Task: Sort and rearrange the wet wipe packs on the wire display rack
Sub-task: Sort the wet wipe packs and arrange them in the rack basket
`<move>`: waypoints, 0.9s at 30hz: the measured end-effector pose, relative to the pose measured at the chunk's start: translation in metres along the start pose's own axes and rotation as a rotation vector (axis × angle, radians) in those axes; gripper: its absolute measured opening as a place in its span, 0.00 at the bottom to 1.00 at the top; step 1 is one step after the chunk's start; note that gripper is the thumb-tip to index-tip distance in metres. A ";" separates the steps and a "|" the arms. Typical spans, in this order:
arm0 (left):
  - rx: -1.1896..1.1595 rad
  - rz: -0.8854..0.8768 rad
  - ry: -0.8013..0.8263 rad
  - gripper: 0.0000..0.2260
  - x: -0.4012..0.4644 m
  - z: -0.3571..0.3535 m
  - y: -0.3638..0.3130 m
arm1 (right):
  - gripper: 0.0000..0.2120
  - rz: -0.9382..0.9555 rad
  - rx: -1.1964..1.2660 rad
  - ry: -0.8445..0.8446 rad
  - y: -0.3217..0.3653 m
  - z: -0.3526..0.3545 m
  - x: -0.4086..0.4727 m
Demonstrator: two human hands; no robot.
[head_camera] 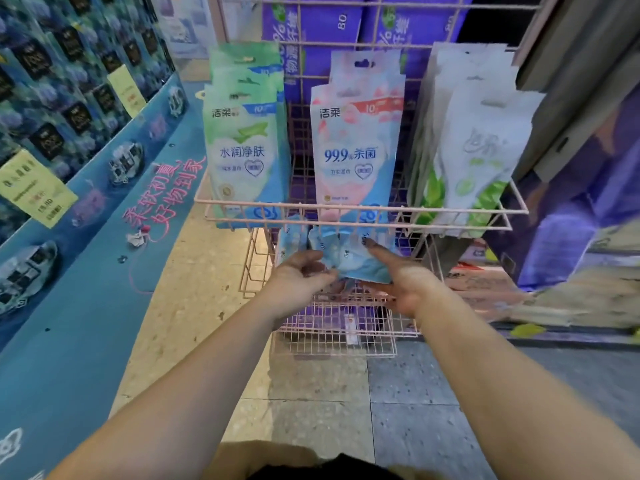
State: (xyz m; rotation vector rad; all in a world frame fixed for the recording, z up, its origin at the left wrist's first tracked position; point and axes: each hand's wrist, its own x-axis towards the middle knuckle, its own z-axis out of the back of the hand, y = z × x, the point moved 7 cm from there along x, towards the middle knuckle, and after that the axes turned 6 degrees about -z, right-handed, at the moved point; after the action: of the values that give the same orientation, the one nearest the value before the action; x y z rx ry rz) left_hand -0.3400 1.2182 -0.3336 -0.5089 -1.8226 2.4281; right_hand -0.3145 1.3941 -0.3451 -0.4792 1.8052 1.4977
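Setting: shop aisle, speckled floor [311, 403], pink wire rack [360, 206] as landmark.
Upper rail: green packs [242, 154], pink packs [356, 150], pale leaf-print packs [474, 157] hang grouped by kind.
Below rail: small blue packs [360, 261], gathered for regrouping.
Left hand [301, 278]: fingers curled on their edge.
Right hand [405, 282]: supports them beneath, forefinger extended.

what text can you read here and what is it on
"洁柔", "10", "水润净肤": green pack
"洁柔", "10", "99.9% 杀菌", "卫生湿巾": pink pack
"80": purple packs behind the rack
"柔软初夏 好物到家": pink script on the blue display base
Too blurred to read: white-green packs, yellow price tags, the small blue packs held by left hand and right hand.
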 end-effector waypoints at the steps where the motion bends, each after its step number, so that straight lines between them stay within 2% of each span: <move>1: -0.061 0.024 -0.013 0.23 0.000 -0.001 0.000 | 0.43 0.017 0.016 0.012 -0.003 0.003 -0.001; 2: -0.122 0.052 -0.017 0.23 -0.001 -0.003 -0.001 | 0.43 0.047 0.038 0.027 -0.005 0.004 -0.004; 5: -0.268 0.122 0.044 0.20 -0.007 -0.019 -0.006 | 0.20 0.140 0.019 0.062 -0.014 0.001 -0.017; 8: -0.359 0.129 0.099 0.15 -0.013 -0.032 -0.008 | 0.09 0.155 0.018 0.148 -0.032 -0.010 -0.025; 11: -0.408 0.137 0.083 0.15 -0.013 -0.024 -0.008 | 0.11 0.054 0.089 0.253 -0.043 -0.014 -0.023; 13: -0.359 0.137 0.102 0.14 -0.012 -0.016 -0.007 | 0.11 0.080 0.110 0.264 -0.037 -0.006 -0.022; 14: -0.325 0.136 0.121 0.13 -0.012 -0.013 -0.007 | 0.11 0.147 0.131 0.193 -0.029 0.004 -0.019; 16: -0.273 0.142 0.146 0.12 -0.011 -0.009 -0.006 | 0.11 0.337 0.052 -0.131 -0.005 0.039 -0.013; 18: -0.256 0.164 0.147 0.12 -0.012 -0.005 0.000 | 0.15 0.428 -0.296 -0.448 0.016 0.064 -0.005; 19: -0.259 0.176 0.144 0.11 -0.012 -0.003 0.003 | 0.18 0.401 -0.465 -0.487 0.020 0.066 0.003; 23: -0.287 0.204 0.135 0.10 -0.015 0.005 0.011 | 0.20 0.194 -0.898 -0.320 0.012 0.043 0.043; 27: -0.291 0.199 0.148 0.15 -0.020 0.012 0.012 | 0.26 0.124 -0.966 -0.326 0.009 0.040 0.050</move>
State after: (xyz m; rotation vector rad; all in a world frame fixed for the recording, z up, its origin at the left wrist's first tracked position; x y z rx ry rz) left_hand -0.3230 1.1988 -0.3379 -0.9059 -2.1624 2.1730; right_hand -0.3427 1.4429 -0.3777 -0.5260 0.7844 2.3341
